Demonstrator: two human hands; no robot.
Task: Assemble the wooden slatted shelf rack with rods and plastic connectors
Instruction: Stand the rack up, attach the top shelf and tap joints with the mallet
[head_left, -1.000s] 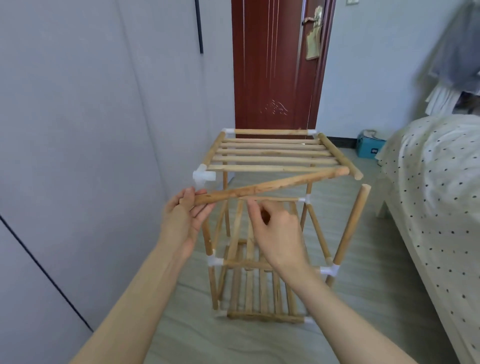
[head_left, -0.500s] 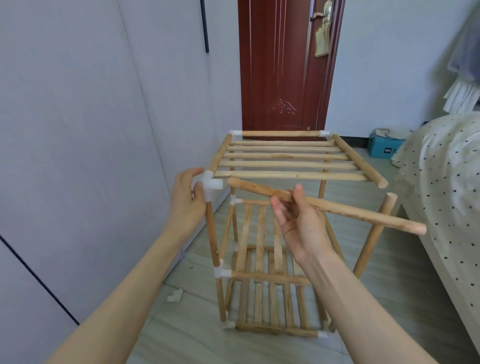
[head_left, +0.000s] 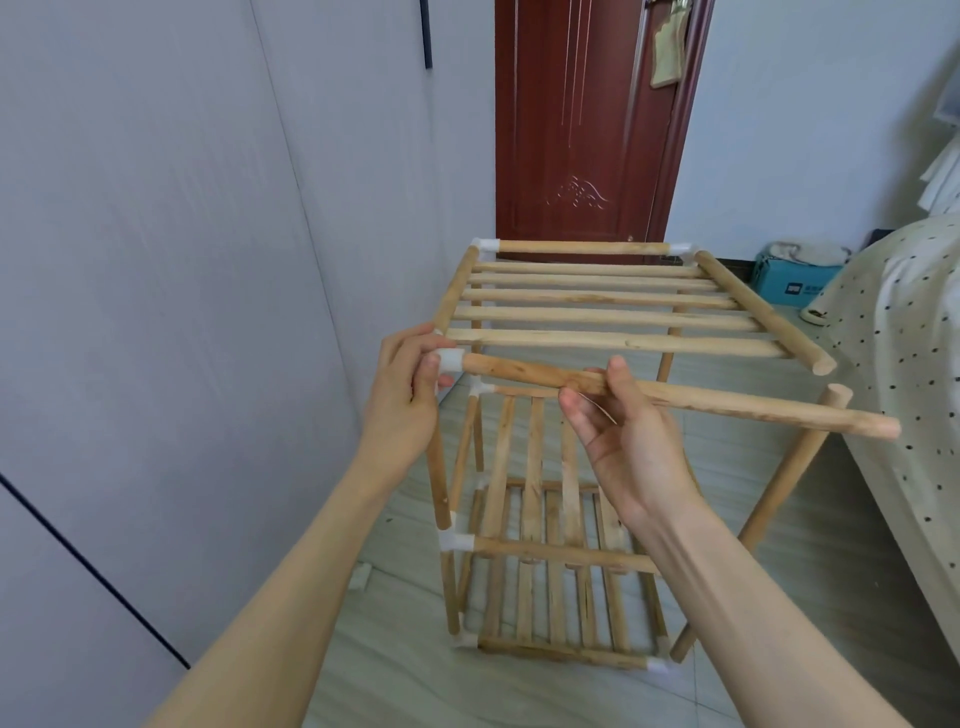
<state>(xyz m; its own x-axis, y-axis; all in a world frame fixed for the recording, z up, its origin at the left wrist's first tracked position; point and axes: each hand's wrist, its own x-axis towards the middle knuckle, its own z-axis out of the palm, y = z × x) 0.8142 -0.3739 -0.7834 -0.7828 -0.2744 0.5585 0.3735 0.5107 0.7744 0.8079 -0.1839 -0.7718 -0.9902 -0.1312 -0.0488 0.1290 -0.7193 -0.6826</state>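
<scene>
A wooden slatted rack (head_left: 597, 312) stands on the floor with three tiers, joined by white plastic connectors. My left hand (head_left: 410, 400) grips the white connector (head_left: 451, 360) at the top near-left corner, atop the near-left post. My right hand (head_left: 618, 431) holds a loose wooden rod (head_left: 727, 402) near its left part. The rod's left end sits in or against that connector. Its right end (head_left: 891, 427) hangs free beyond the near-right post (head_left: 800, 478), whose top is bare. The top tier's right side rail (head_left: 763, 312) ends free near that post.
A grey wardrobe wall (head_left: 182, 312) runs close along the left. A red-brown door (head_left: 587, 130) stands behind the rack. A bed with dotted cover (head_left: 909, 338) is on the right, a blue box (head_left: 789, 283) beside it. A small white connector (head_left: 359, 576) lies on the floor.
My right hand has swung the rod toward level and pushed its left end to the corner connector. My left hand moved from the rod to that connector. The view has shifted closer.
</scene>
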